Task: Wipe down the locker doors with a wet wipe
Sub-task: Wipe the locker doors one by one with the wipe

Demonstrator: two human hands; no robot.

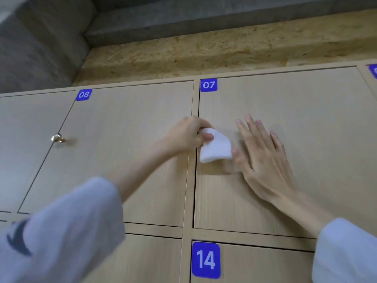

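One folded wipe (216,147) hanging lengthwise down door 07 (295,123), left-hand (189,135) pinched

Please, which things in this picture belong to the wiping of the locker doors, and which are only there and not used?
Part of the job:
- wet wipe, pinched by the left hand
- right hand, fingers straight, flat on door 07
- door 08 and door 14

Not used now:
- brass knob
- blue number labels
- chipboard panel above the lockers
- concrete beam
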